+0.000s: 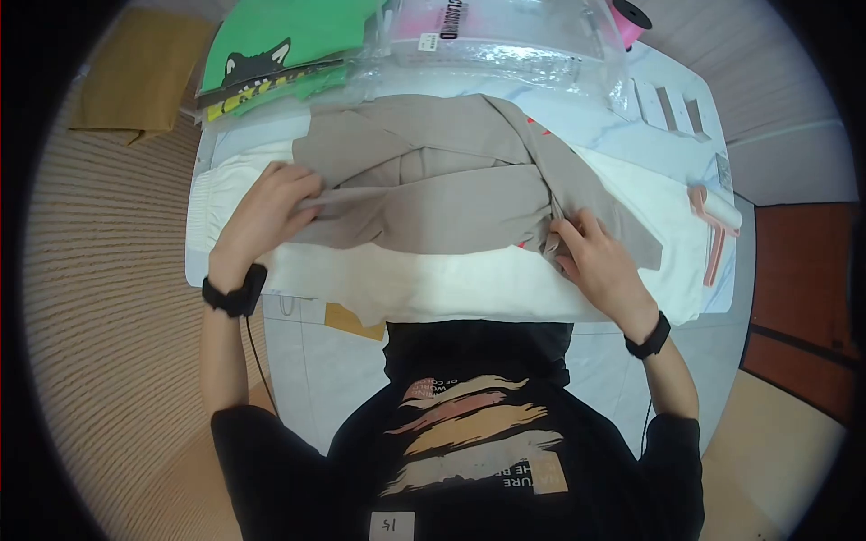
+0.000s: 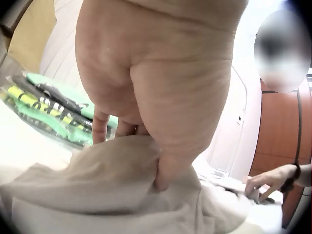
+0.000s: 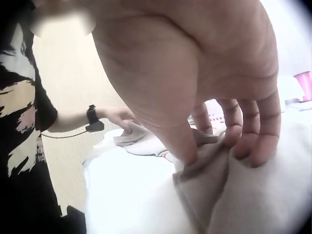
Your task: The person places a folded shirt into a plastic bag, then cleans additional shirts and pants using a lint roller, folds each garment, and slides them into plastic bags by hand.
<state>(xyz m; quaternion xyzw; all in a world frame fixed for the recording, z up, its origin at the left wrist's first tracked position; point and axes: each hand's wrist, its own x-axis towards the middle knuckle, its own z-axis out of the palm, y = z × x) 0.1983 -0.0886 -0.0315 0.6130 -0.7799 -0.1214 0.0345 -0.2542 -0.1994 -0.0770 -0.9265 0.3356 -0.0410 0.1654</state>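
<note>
A grey-beige garment (image 1: 451, 203) lies bunched and partly folded across the table, with small red marks along its edges. Its left part is pinched by my left hand (image 1: 272, 209), and the left wrist view shows the thumb pressed into the raised grey cloth (image 2: 112, 165). On the other side my right hand (image 1: 603, 269) grips a gathered fold near the lower right edge. Thumb and fingertips dig into that grey fold (image 3: 209, 170) in the right wrist view. Under the grey garment is a white garment (image 1: 433, 293) with a gathered elastic band at its left end.
Green printed packages (image 1: 298, 45) in clear plastic stand at the back left, beside a clear plastic bag (image 1: 514, 59). A pink spool (image 1: 631, 20) is behind them. A white roll with pink strips (image 1: 717, 212) lies at the table's right. Brown paper (image 1: 140, 72) is at far left.
</note>
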